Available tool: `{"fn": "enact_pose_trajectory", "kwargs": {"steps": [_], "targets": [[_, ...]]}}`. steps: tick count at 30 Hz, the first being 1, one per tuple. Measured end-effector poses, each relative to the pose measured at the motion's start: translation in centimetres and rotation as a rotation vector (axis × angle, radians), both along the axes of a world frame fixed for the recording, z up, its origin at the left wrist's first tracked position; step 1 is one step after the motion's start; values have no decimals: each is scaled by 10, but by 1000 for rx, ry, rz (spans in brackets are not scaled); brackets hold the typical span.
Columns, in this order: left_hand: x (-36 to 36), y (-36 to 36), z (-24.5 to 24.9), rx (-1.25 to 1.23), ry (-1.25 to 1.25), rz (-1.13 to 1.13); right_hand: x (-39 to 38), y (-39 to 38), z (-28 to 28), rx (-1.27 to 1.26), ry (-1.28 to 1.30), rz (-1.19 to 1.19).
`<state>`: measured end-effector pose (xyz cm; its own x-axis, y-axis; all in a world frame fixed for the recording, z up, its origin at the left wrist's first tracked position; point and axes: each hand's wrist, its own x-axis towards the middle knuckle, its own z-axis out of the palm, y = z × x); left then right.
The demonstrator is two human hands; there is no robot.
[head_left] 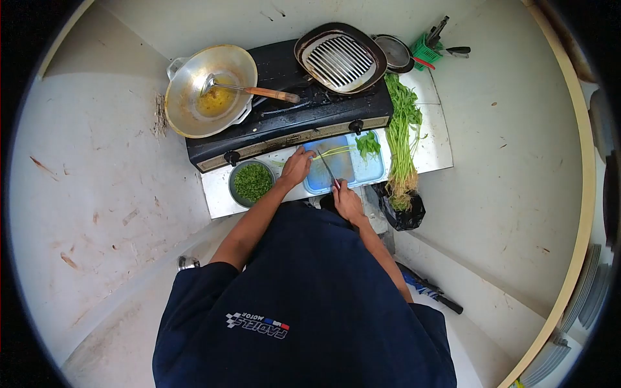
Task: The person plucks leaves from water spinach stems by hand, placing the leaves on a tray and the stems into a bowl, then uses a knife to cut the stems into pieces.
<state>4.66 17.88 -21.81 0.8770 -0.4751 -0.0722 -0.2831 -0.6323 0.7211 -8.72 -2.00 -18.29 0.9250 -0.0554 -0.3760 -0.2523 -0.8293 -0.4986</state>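
Note:
My left hand (296, 167) is closed on the stems of a leafy green vegetable (367, 146) at the left side of a blue cutting board (373, 169). The stems run to the right across the board, ending in green leaves. In my right hand (348, 202), at the board's front edge, is the handle of a knife (327, 168). Its blade points up and left over the board, its tip close to the stems near my left fingers. Left of the board, a round bowl (252, 183) holds chopped greens.
Behind the board stands a black stove (278, 119) bearing a wok (187, 110) with a wooden-handled ladle (259, 92) and a ridged grill pan (339, 61). Long rooted greens (403, 139) lie at the right, roots over a black bag (409, 218). A green utensil basket (424, 50) stands behind.

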Motion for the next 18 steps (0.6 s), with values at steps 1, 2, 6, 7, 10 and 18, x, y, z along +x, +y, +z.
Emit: {"fn": "enact_pose_trajectory", "kwargs": {"steps": [1, 2, 6, 7, 10, 18], "targets": [[0, 0, 0, 5, -4, -5, -1, 1, -1, -10, 9, -7], [0, 0, -1, 11, -8, -11, -1, 2, -3, -3, 14, -12], [0, 0, 2, 51, 20, -24, -3, 5, -5, -5, 9, -13], [0, 0, 1, 49, 11, -24, -2, 7, -3, -14, 1, -8], [0, -1, 2, 51, -6, -24, -3, 10, -5, -37, 2, -1], [-4, -2, 2, 32, -78, -17, -7, 12, -15, -71, 16, 23]]}}
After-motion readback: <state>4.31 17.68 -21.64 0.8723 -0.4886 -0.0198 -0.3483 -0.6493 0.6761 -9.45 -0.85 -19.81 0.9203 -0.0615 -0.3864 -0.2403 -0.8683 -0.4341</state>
